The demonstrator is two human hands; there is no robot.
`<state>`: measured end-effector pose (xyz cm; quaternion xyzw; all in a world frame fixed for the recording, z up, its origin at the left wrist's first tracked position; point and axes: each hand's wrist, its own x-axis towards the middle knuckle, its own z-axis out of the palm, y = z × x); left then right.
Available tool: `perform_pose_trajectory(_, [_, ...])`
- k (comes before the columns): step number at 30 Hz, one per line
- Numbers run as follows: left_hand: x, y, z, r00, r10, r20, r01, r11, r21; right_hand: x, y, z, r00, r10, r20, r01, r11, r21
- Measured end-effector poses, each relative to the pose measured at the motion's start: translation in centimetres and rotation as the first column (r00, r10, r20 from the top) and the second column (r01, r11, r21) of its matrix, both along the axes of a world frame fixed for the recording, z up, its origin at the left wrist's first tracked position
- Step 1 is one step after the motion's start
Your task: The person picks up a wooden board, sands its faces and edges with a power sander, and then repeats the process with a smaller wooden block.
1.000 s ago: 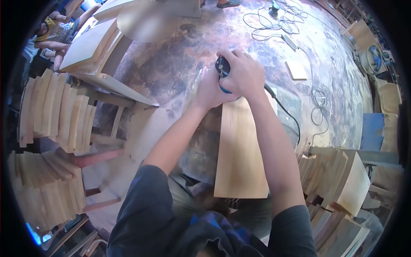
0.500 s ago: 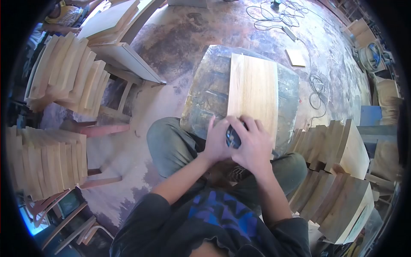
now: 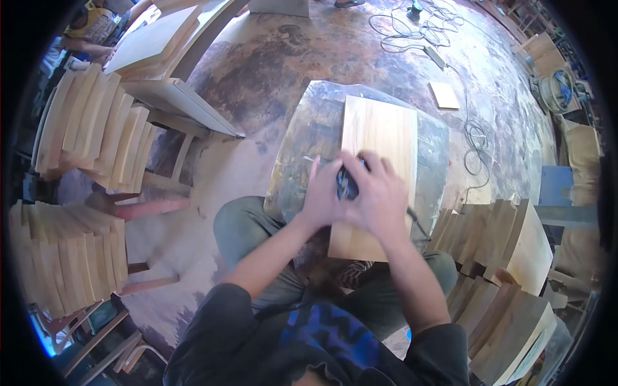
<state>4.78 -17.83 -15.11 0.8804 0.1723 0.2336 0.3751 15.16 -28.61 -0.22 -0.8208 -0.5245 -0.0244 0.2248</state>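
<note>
A pale wooden board lies flat on a dark, worn work block in front of my knees. Both hands clasp a small blue-and-black power sander that rests on the board's middle. My left hand presses against the tool's left side. My right hand covers its top and right side. The tool's black cord trails off past my right wrist.
Stacks of curved wooden pieces stand at left and lower left, more at right. A small wood offcut and cables lie on the floor beyond. Another person's arm shows at top left.
The hands and sander slid from the board's far end to its near end, and have now come partway back up to the middle. The camera view shifted with the lean.
</note>
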Motion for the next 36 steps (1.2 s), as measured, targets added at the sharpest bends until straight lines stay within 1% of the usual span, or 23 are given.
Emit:
perform_pose_trajectory(1, [2.0,1.6,-1.0,0.999,0.014,0.041,-0.018,0.996,0.093,1.9,1.6,-0.6,0.999,-0.02,0.032,0.019,1.0,0.025])
perform_pose_trajectory(3, [6.0,5.0,0.5,0.998,0.002,0.065,-0.008,0.997,0.082,5.6,5.4,-1.2,0.998,-0.058,0.039,0.056,0.997,0.052])
perform_pose_trajectory(5, [9.7,7.9,0.8,0.996,-0.011,0.088,0.004,0.997,0.072,9.2,8.5,-1.6,0.998,-0.035,0.045,0.03,0.994,0.107])
perform_pose_trajectory(7, [13.1,10.4,0.6,0.986,0.076,0.147,-0.102,0.978,0.182,12.7,11.4,-1.6,0.997,-0.039,0.072,0.032,0.995,0.094])
perform_pose_trajectory(8, [14.6,11.5,0.7,0.986,0.072,0.148,-0.099,0.978,0.186,14.3,12.6,-1.7,0.994,-0.038,0.101,0.03,0.996,0.08])
perform_pose_trajectory(10, [17.2,13.5,1.5,0.965,0.119,0.234,-0.127,0.992,0.02,16.9,14.9,-1.8,0.992,-0.062,0.11,0.054,0.996,0.07])
perform_pose_trajectory(12, [18.8,15.1,1.9,0.971,0.09,0.221,-0.107,0.992,0.067,18.4,16.2,-1.8,0.988,-0.093,0.123,0.085,0.994,0.069])
perform_pose_trajectory(14, [19.4,16.0,1.6,0.991,0.09,0.097,-0.104,0.984,0.145,18.8,16.8,-2.2,0.987,-0.101,0.128,0.092,0.993,0.077])
perform_pose_trajectory(18, [20.2,16.5,2.0,0.992,0.04,0.122,-0.067,0.971,0.23,19.4,17.1,-2.5,0.981,-0.137,0.137,0.13,0.99,0.063])
perform_pose_trajectory(20, [21.1,16.8,3.2,0.999,0.034,-0.021,-0.032,0.996,0.084,20.3,17.4,-2.4,0.975,-0.189,0.114,0.183,0.981,0.058])
perform_pose_trajectory(21, [21.4,16.8,3.3,0.999,0.031,-0.01,-0.03,0.996,0.089,20.2,17.3,-2.0,0.974,-0.193,0.123,0.186,0.98,0.065])
perform_pose_trajectory(23, [21.2,16.3,3.1,0.995,-0.033,-0.099,0.034,0.999,0.013,19.4,16.4,-2.0,0.954,-0.267,0.136,0.263,0.964,0.052])
perform_pose_trajectory(24, [20.2,15.2,3.0,0.993,-0.043,-0.111,0.044,0.999,0.01,18.3,15.1,-2.2,0.953,-0.276,0.125,0.272,0.961,0.046])
perform_pose_trajectory(26, [17.3,12.2,3.4,0.991,-0.062,-0.122,0.07,0.995,0.065,15.3,12.0,-2.2,0.947,-0.298,0.121,0.281,0.95,0.135])
perform_pose_trajectory(28, [13.7,7.8,2.5,0.993,-0.056,-0.108,0.066,0.993,0.094,11.7,7.3,-1.9,0.967,-0.24,0.08,0.229,0.965,0.125])
perform_pose_trajectory(29, [11.5,5.4,2.4,0.994,-0.047,-0.096,0.059,0.991,0.124,9.5,5.1,-1.3,0.97,-0.24,0.031,0.237,0.968,0.078])
perform_pose_trajectory(30, [8.8,3.4,3.9,0.992,-0.074,-0.1,0.077,0.997,0.028,7.2,2.7,-0.8,0.971,-0.24,-0.014,0.241,0.97,0.03])
perform_pose_trajectory(31, [5.4,1.5,5.3,0.99,-0.103,-0.101,0.097,0.993,-0.067,5.1,0.1,-0.6,0.98,-0.197,-0.004,0.197,0.98,0.026])
perform_pose_trajectory(32, [1.3,-0.3,3.9,0.995,-0.041,0.086,0.052,0.991,-0.123,3.1,-2.3,-0.4,0.988,-0.155,0.008,0.154,0.988,0.024])
perform_pose_trajectory(33, [-2.5,-2.5,2.3,0.963,0.026,0.268,0.025,0.982,-0.186,1.2,-4.3,0.1,0.992,-0.125,0.011,0.125,0.992,0.013])
perform_pose_trajectory(34, [-5.5,-6.1,2.5,0.916,0.288,0.279,-0.107,0.846,-0.522,-0.9,-6.2,0.7,0.995,-0.098,0.009,0.098,0.995,-0.001])
perform_pose_trajectory(35, [-8.9,-9.1,-0.7,0.815,0.569,0.112,-0.287,0.563,-0.775,-3.0,-7.9,1.5,0.998,-0.061,-0.017,0.061,0.998,-0.013])
perform_pose_trajectory(36, [-13.2,-12.0,-6.8,0.839,0.543,0.033,-0.246,0.433,-0.867,-4.8,-9.4,2.2,0.999,-0.017,-0.037,0.016,1.0,-0.024])
